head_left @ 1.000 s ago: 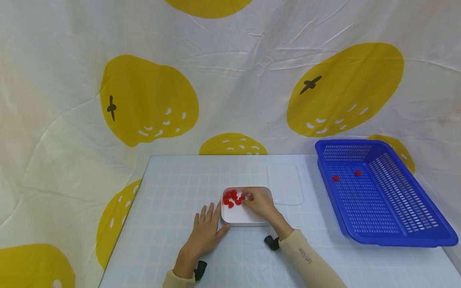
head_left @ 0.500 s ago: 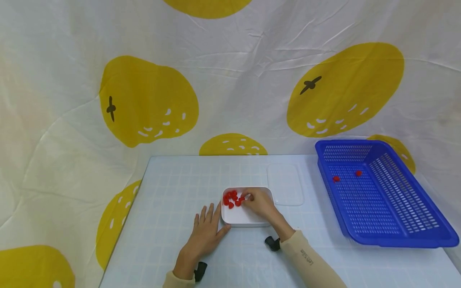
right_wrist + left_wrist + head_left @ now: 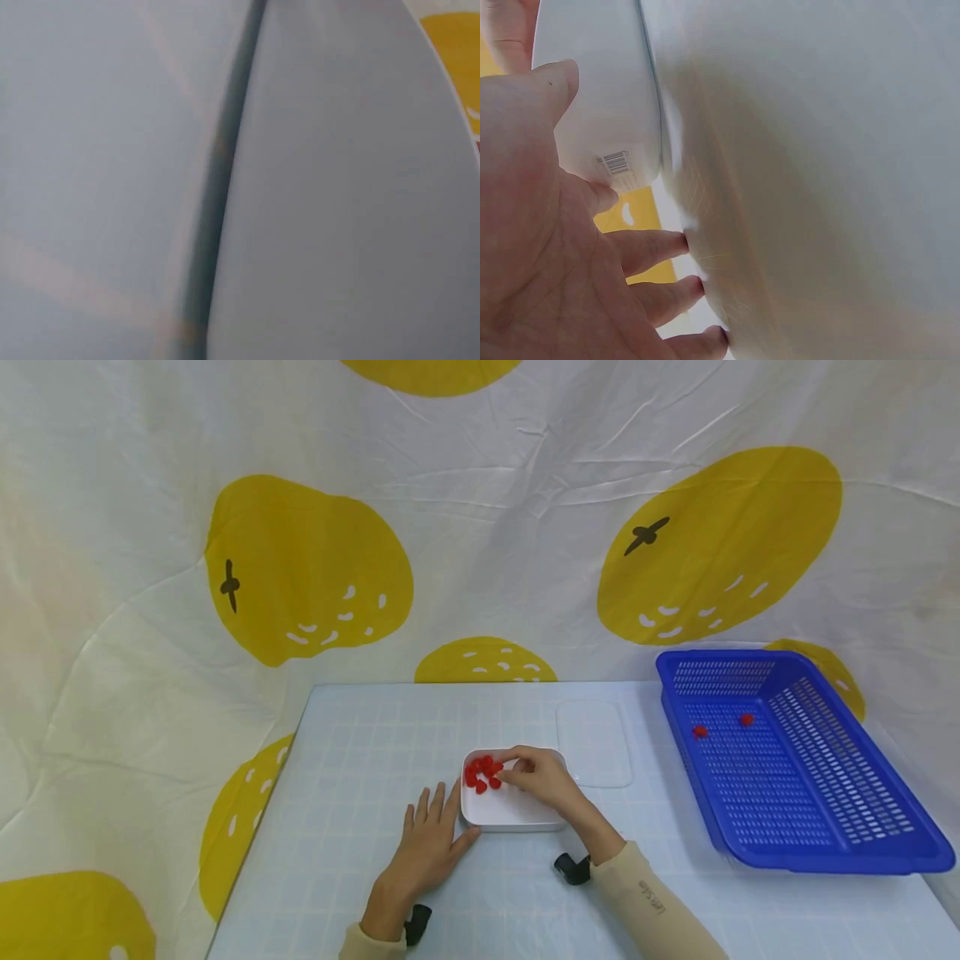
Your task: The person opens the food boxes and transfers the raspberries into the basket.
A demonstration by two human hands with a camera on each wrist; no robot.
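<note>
A white rectangular box stands on the table, with several small red pieces clustered in its left half. What kind they are is too small to tell. My right hand reaches over the box, thumb and index finger apart at the cluster's right edge, beside a red piece. My left hand lies with straight fingers against the box's left side; in the left wrist view its thumb and a finger touch the outer wall, near a barcode label. The right wrist view shows just the box wall and tabletop.
A clear flat lid lies behind the box to the right. A blue perforated basket stands on the table's right side, with two red pieces inside. A patterned curtain hangs behind the table.
My right hand's thumb and index finger have spread apart and drawn slightly up and right from the red pieces. One red piece now sits closer to the cluster. My left hand stays put.
</note>
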